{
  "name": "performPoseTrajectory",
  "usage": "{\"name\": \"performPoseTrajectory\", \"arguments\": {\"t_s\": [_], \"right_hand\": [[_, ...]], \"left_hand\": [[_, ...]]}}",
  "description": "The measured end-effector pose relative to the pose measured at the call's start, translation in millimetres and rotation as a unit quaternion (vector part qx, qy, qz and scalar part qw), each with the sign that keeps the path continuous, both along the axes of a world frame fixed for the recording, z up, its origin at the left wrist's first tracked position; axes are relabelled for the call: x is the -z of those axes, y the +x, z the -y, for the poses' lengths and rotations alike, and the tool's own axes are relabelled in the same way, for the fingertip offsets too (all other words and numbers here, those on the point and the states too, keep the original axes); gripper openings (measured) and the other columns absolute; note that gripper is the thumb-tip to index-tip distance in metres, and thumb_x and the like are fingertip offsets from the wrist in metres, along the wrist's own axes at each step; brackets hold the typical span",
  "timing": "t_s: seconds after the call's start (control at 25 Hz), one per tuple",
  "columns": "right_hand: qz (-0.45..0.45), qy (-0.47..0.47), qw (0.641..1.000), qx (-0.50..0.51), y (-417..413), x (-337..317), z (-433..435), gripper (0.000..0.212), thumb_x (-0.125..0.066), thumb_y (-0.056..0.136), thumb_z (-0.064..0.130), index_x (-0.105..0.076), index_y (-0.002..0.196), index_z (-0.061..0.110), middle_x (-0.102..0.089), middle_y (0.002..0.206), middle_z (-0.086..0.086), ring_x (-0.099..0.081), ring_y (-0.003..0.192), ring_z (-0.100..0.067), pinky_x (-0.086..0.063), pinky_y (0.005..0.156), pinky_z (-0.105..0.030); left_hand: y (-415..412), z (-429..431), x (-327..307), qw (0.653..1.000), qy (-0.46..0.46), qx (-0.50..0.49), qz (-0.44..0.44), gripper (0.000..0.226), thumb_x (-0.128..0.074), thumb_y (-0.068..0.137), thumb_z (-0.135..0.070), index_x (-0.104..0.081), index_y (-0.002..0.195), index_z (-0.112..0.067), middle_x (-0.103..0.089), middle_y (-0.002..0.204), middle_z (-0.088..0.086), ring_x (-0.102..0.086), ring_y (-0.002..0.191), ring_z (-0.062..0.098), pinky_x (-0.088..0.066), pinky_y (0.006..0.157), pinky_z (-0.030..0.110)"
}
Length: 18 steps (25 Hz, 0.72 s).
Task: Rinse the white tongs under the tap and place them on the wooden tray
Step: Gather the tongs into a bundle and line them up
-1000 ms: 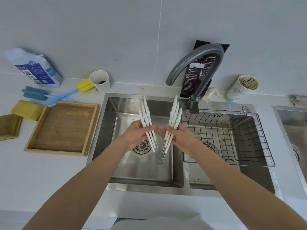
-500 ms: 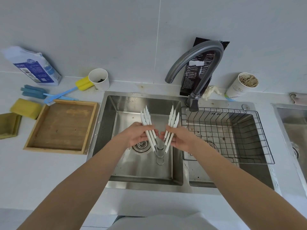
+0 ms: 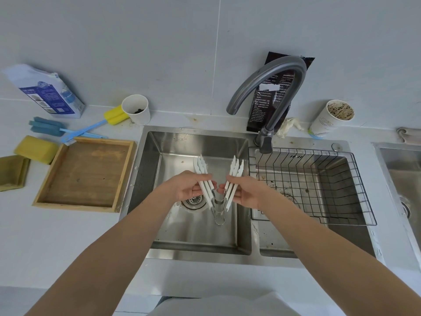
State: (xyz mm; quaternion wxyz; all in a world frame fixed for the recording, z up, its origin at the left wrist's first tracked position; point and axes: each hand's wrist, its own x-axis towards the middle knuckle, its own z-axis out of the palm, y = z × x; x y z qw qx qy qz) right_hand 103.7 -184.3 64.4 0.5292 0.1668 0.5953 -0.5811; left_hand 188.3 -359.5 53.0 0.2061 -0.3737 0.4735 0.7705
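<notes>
— The bundle of white plastic tongs (image 3: 218, 179) with scalloped tips hangs lower over the left steel sink basin (image 3: 200, 233) than a second ago, below the curved grey tap (image 3: 268, 87).

— And the grip?

— The left hand (image 3: 189, 187) pinches one set of arms, the right hand (image 3: 242, 191) the other, splayed apart. No water visible; I'd say the empty wooden tray (image 3: 84, 174) waits.
</notes>
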Motion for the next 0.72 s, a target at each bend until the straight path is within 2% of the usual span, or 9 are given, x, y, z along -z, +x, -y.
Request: {"name": "performPoseTrajectory", "arguments": {"t_s": [0.08,0.2,0.28,0.32,0.44,0.52,0.64,0.72], "right_hand": [[0.008,0.005,1.000,0.004,3.7,2.7,-0.5,0.021,-0.061,0.095,0.008,-0.057,0.114,0.000,-0.072,0.097,-0.019,-0.071,0.093,-0.032,-0.058,0.086,-0.042],[-0.122,-0.060,0.990,0.029,2.0,-0.4,-1.0,0.024,-0.061,0.095,0.006,-0.055,0.118,0.004,-0.070,0.109,-0.016,-0.069,0.106,-0.030,-0.057,0.088,-0.037],[-0.176,-0.079,0.981,0.009,-0.9,-6.7,-1.8,0.021,-0.062,0.094,0.007,-0.056,0.115,0.006,-0.071,0.110,-0.016,-0.070,0.104,-0.028,-0.059,0.083,-0.033],[-0.159,-0.067,0.985,-0.001,-3.4,-6.9,-1.9,0.020,-0.062,0.094,0.008,-0.056,0.114,0.005,-0.072,0.107,-0.017,-0.072,0.100,-0.029,-0.060,0.080,-0.034],[0.012,0.004,1.000,-0.007,-3.7,-1.7,-3.6,0.026,-0.064,0.094,0.007,-0.057,0.117,-0.002,-0.072,0.100,-0.022,-0.073,0.090,-0.032,-0.062,0.071,-0.039],[0.027,0.017,0.999,-0.018,0.9,4.6,-5.5,0.030,-0.063,0.094,0.006,-0.054,0.122,-0.002,-0.071,0.104,-0.023,-0.073,0.093,-0.034,-0.061,0.074,-0.042],[-0.109,-0.039,0.993,0.011,2.6,5.5,-3.3,0.026,-0.059,0.096,0.005,-0.053,0.122,0.003,-0.070,0.112,-0.018,-0.069,0.105,-0.032,-0.057,0.089,-0.042],[-0.201,-0.063,0.978,-0.002,0.9,-1.1,-2.2,0.020,-0.060,0.096,0.007,-0.055,0.116,0.007,-0.071,0.110,-0.014,-0.070,0.105,-0.027,-0.056,0.091,-0.039]], "left_hand": [[2.0,-3.1,1.6,1.000,-0.004,-0.001,-0.011,0.024,-0.067,0.089,-0.007,-0.064,0.111,0.001,-0.073,0.105,0.016,-0.074,0.087,0.021,-0.061,0.076,0.030],[-0.1,-1.4,-1.2,0.991,-0.020,-0.059,-0.117,0.020,-0.067,0.087,0.000,-0.063,0.105,-0.006,-0.070,0.113,0.014,-0.070,0.102,0.025,-0.058,0.087,0.035],[-3.4,2.8,-1.7,0.988,-0.027,-0.068,-0.134,0.019,-0.065,0.088,0.000,-0.063,0.106,-0.005,-0.071,0.112,0.015,-0.070,0.102,0.025,-0.057,0.089,0.038],[-5.0,4.4,-0.3,0.992,-0.028,-0.057,-0.110,0.018,-0.066,0.089,-0.002,-0.064,0.107,-0.004,-0.072,0.109,0.015,-0.072,0.099,0.025,-0.058,0.087,0.037],[-1.5,1.0,2.2,1.000,0.001,0.005,0.015,0.027,-0.067,0.089,-0.011,-0.063,0.112,0.002,-0.074,0.102,0.017,-0.074,0.085,0.022,-0.061,0.079,0.031],[1.3,-2.3,4.8,0.999,-0.004,0.025,0.024,0.029,-0.069,0.088,-0.009,-0.063,0.114,0.001,-0.073,0.106,0.016,-0.073,0.089,0.023,-0.060,0.081,0.032],[0.6,-1.8,2.6,0.996,-0.021,-0.042,-0.082,0.027,-0.069,0.085,0.002,-0.062,0.110,-0.003,-0.071,0.114,0.017,-0.070,0.102,0.028,-0.057,0.090,0.038],[-2.2,1.8,-0.4,0.989,-0.030,-0.067,-0.131,0.026,-0.069,0.085,0.002,-0.062,0.110,-0.003,-0.070,0.115,0.018,-0.069,0.105,0.028,-0.056,0.092,0.040]]}}
